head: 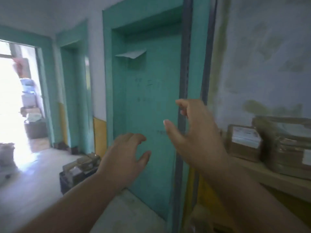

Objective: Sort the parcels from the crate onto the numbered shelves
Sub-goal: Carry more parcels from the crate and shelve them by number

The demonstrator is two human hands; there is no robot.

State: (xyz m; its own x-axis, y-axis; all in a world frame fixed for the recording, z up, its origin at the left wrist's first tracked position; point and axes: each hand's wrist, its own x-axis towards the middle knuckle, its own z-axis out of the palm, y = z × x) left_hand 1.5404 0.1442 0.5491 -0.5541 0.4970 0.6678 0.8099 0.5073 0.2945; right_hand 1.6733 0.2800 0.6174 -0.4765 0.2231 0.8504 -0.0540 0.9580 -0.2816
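Parcels in brown paper [284, 145] lie on the pale wooden shelf [279, 180] right of the fingers, while the dark parcel-filled crate [75, 174] sits low beside the nearer empty left hand [124, 157], the right hand [193, 137] also loosely spread, holding nothing.

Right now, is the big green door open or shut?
Shut. The green door sits flat inside its frame, with no gap showing along its edges. Both hands are in front of it, holding nothing.

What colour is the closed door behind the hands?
Teal green door, head view.
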